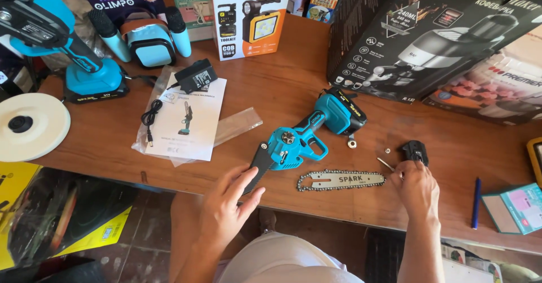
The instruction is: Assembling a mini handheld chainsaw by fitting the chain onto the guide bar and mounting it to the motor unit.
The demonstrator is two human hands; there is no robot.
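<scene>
A small teal cordless chainsaw [307, 133] lies on the wooden table [282, 85], its black front guard pointing toward me. My left hand [231, 204] rests at the table's near edge, fingers apart, touching that black guard. A detached guide bar with its chain [341, 180] lies just right of it. My right hand [416, 187] is at the bar's right end, fingers closed on a thin metal tool [385, 163], beside a small black cover piece [415, 150]. A nut [352, 143] and a smaller part [388, 150] lie loose nearby.
A manual in a plastic sleeve [189, 119] with a black charger [195, 75] lies left. Another teal power tool [84, 68], a white disc [31, 126], a lamp box [248, 15] and large appliance boxes [429, 34] ring the table. A blue pen [476, 203] lies right.
</scene>
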